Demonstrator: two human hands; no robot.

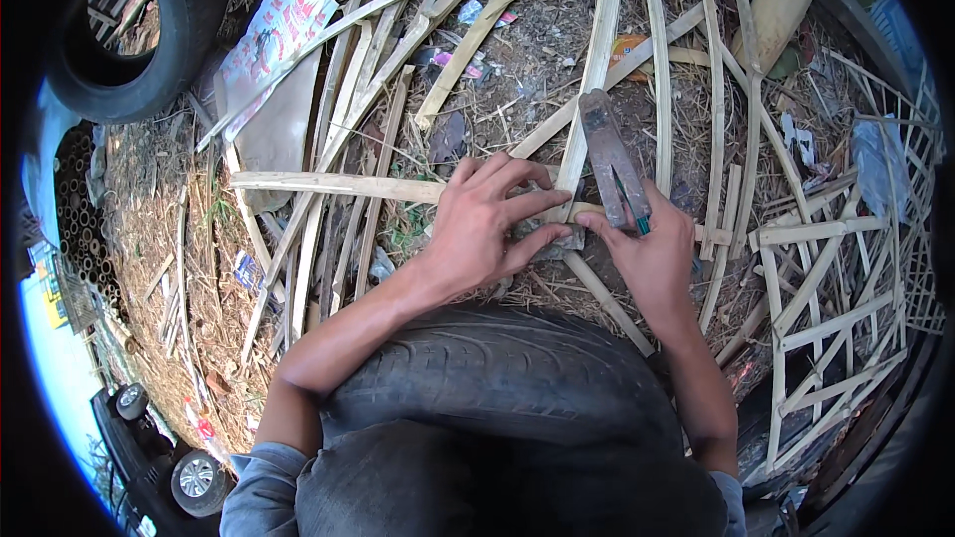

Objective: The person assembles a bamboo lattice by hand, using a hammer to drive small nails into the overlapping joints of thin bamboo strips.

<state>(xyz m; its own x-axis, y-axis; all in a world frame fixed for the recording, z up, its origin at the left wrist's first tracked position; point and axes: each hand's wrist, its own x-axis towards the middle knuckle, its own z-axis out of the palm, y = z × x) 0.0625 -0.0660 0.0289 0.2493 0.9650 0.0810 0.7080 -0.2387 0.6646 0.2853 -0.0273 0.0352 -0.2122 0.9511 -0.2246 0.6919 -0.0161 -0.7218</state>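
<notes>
My left hand (pixel 489 214) is closed at a crossing of split bamboo strips, its thumb and forefinger on either side of a horizontal bamboo strip (pixel 343 185). Whether a small nail is between those fingertips I cannot tell. Rusty pliers (pixel 609 154) with green on the handles are gripped in my right hand (pixel 652 254), their head pointing up and away. The right thumb tip reaches to the same crossing, close to my left fingertips. A long upright bamboo strip (pixel 600 45) runs over this joint, and a flat greyish block (pixel 562 242) shows partly beneath.
A black tyre (pixel 497 363) lies right in front of my body. Loose bamboo strips (pixel 333 129) cover the ground at left, beside a printed sack (pixel 284 45). A bamboo lattice frame (pixel 831 328) stands at right, a thick bamboo pole (pixel 786 0) behind. Another tyre (pixel 184 35) is far left.
</notes>
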